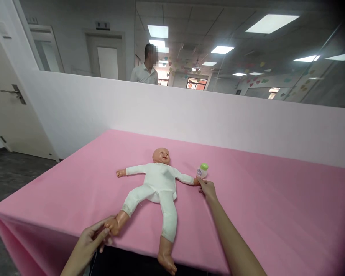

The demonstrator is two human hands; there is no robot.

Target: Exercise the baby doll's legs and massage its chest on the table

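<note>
the left hand (87, 245) sits at about 7 o'clock in the view, its fingers curled close together over a bare peach vinyl foot (112, 226). that foot belongs to a peach vinyl baby doll in a white long-sleeved cloth suit (158, 184), which lies on its back with its arms spread, near the middle of a table covered in smooth pink cloth (276, 199). the doll's head points to 12 o'clock, and its other foot reaches 6 o'clock at the table's near edge.

the right hand (207, 189) lies at about 3 o'clock from the doll's body, its fingertips (199, 181) pressed together against the doll's small outstretched hand (195, 181). i cannot tell whether they are pinching it. a small clear baby bottle with a green cap and a printed label (202, 171) stands just above those fingertips, at about 2 o'clock from the doll's body.

a low white partition wall (172, 111) runs behind the table. a white door with a metal lever handle (14, 92) stands at about 10 o'clock, above a dark floor (8, 176). beyond the partition, at about 12 o'clock, stands a person in a white collared shirt (145, 74).
</note>
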